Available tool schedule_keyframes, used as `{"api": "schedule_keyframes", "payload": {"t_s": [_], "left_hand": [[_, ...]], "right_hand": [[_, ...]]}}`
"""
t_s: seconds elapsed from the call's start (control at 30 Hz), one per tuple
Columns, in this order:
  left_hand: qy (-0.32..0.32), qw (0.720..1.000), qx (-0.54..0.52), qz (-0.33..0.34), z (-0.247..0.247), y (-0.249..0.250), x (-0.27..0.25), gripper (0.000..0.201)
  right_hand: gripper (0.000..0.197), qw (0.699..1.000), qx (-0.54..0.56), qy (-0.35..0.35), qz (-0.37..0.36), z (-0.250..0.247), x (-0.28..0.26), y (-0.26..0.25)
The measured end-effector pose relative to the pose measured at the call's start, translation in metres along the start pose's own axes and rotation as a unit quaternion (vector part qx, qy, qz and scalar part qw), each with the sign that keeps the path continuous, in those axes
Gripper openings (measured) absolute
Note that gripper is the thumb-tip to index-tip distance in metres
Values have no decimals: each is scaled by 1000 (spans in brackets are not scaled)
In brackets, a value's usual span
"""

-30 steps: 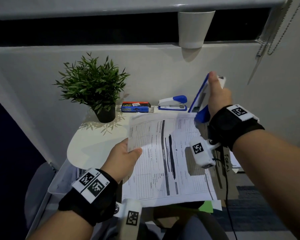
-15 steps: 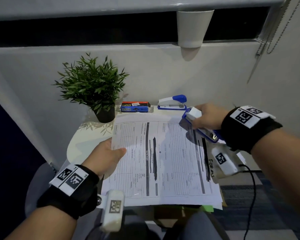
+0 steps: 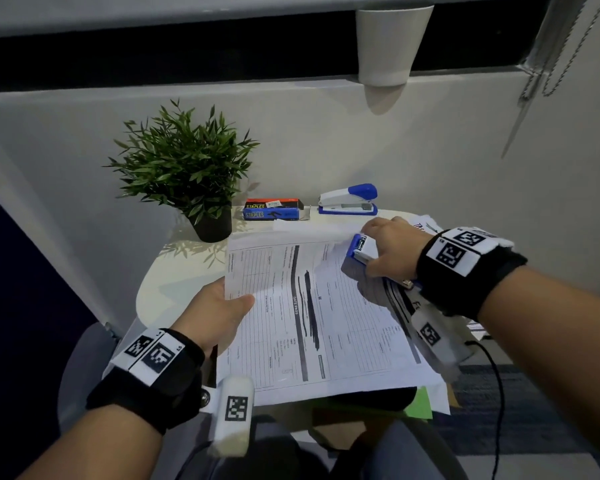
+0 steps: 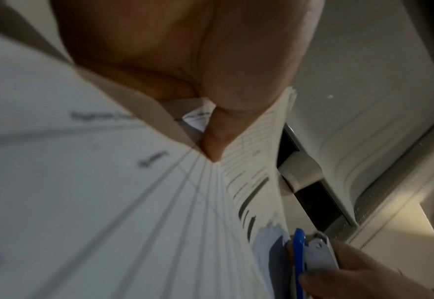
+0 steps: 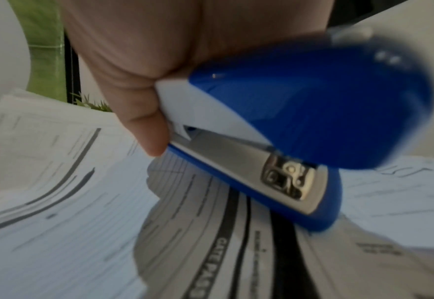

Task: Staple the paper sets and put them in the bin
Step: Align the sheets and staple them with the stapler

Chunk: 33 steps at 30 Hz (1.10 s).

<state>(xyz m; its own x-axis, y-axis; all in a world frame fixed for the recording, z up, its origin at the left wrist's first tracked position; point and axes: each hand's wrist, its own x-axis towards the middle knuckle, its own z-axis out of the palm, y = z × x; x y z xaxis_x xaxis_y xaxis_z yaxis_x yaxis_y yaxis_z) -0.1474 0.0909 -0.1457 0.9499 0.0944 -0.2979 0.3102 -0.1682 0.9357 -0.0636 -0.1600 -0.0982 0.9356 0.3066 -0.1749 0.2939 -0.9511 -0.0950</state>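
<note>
A set of printed paper forms [image 3: 309, 317] lies flat over the small white table [image 3: 174, 282]. My left hand [image 3: 219, 313] pinches its left edge, thumb on top; the left wrist view shows the thumb [image 4: 236, 85] pressing the sheets [image 4: 134, 202]. My right hand [image 3: 388, 251] grips a blue and white stapler [image 3: 359, 247] at the set's top right corner, which curls up by the stapler's mouth. In the right wrist view the stapler [image 5: 300, 125] sits over the forms [image 5: 70, 202], my fingers [image 5: 144, 121] wrapped round it.
A second blue and white stapler [image 3: 349, 200] and a box of staples [image 3: 272, 209] stand at the table's back edge by the wall. A potted plant [image 3: 187, 168] is at the back left. More papers [image 3: 426, 225] lie to the right. A white cup [image 3: 388, 43] hangs above.
My right hand brought the stapler down from an upright raised position onto the set's top right corner. The paper set has shifted left and flatter, the left hand with it.
</note>
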Motion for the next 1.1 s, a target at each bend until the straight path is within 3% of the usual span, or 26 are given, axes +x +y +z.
{"api": "schedule_keyframes", "payload": {"t_s": [0.07, 0.13, 0.2, 0.27, 0.3, 0.37, 0.43, 0.47, 0.53, 0.67, 0.77, 0.97, 1.1], "left_hand": [[19, 1000, 10, 5, 2, 4, 1, 29], [90, 989, 111, 37, 2, 10, 4, 38], [199, 938, 268, 95, 4, 17, 2, 63], [258, 874, 350, 219, 10, 32, -9, 71], [227, 849, 383, 284, 17, 41, -14, 65], [63, 823, 454, 336, 32, 52, -19, 49], [-106, 789, 546, 262, 42, 53, -13, 44], [-156, 761, 590, 222, 45, 52, -7, 45], [-201, 715, 644, 185, 46, 49, 2, 48], [-235, 668, 687, 165, 42, 45, 10, 59], [-246, 669, 685, 154, 39, 46, 11, 60], [-234, 770, 581, 122, 37, 44, 12, 78], [-218, 788, 565, 114, 37, 45, 17, 82]], "right_hand": [[49, 1000, -20, 10, 1, 2, 4, -1], [48, 999, -46, 19, 5, 3, 5, -1], [48, 998, -58, 31, 11, 6, 5, -1], [49, 997, -67, 45, 13, 9, 6, -2], [49, 996, -71, 49, 13, 10, 7, -2], [49, 996, -75, 55, 8, 12, 7, -2], [47, 995, -76, 62, -7, 13, 5, -1], [47, 995, -76, 64, -18, 13, 4, 0], [46, 995, -74, 61, -39, 14, -1, 0], [37, 994, -80, 18, -78, 19, -18, 3], [35, 983, -142, -1, -117, 24, -34, 6], [48, 974, -183, -26, -131, 37, -52, 5], [52, 974, -185, -32, -127, 40, -50, 6]]}}
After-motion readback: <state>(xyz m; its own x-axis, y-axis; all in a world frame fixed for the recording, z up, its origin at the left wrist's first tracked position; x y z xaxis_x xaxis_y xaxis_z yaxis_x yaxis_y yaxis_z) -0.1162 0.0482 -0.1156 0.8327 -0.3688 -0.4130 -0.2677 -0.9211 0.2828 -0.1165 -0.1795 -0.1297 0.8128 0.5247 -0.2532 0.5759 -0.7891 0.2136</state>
